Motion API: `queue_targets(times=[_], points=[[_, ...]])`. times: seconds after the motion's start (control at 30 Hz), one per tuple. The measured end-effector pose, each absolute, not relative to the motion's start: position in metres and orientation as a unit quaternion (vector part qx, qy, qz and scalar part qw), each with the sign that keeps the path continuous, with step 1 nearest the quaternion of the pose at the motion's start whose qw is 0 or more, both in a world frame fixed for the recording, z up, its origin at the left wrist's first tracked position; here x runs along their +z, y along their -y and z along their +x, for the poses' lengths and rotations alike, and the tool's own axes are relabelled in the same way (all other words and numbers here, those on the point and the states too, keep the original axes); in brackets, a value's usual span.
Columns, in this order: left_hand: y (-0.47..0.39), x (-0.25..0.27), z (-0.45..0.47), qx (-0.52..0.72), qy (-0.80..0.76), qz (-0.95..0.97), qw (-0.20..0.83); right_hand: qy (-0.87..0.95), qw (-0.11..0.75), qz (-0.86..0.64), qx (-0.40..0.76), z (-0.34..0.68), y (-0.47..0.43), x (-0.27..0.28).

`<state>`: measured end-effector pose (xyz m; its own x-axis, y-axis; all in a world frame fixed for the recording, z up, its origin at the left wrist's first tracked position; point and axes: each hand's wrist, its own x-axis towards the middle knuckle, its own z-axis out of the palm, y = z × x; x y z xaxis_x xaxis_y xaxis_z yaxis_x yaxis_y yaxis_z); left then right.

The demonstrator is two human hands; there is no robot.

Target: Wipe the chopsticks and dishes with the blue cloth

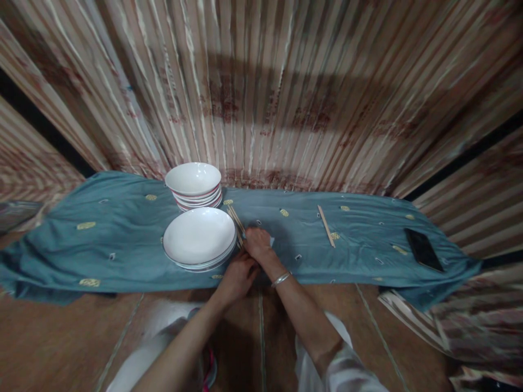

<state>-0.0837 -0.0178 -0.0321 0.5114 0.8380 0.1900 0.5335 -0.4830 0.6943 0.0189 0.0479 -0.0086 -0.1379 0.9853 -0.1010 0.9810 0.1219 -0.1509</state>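
Observation:
Several wooden chopsticks [236, 218] lie at a slant just right of the front plates, their lower ends running in under my hands. My left hand [240, 273] is closed around that lower end, fingers curled and partly hidden. Just above it, my right hand [258, 243], with a silver bangle at the wrist, is closed over a pale tissue-like piece [272, 240] that peeks out at its edge. The two hands touch or nearly touch. Left of them is a stack of shallow white plates [199, 235], and behind it a stack of white bowls [193, 179] with red rims.
A blue-green patterned cloth [134, 234] covers the long, low table. To the right lies another pair of chopsticks [326, 226]. A black phone [423, 249] rests near the right end. Striped curtains [261, 98] hang close behind, and tiled floor [81, 332] is in front.

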Motion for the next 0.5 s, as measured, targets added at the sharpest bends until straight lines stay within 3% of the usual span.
queue_targets(times=[0.3,0.4,0.5], points=[[0.014,-0.031,-0.082,0.324,-0.426,0.767,0.353,0.716,0.061,-0.687,0.107,0.052,-0.047,-0.017],[0.012,-0.037,-0.078,0.383,-0.444,0.686,0.431,0.67,0.153,-0.7,0.194,0.074,-0.047,-0.022],[0.009,-0.042,-0.07,0.455,-0.459,0.565,0.513,0.59,0.307,-0.662,0.345,0.091,-0.045,-0.029]])
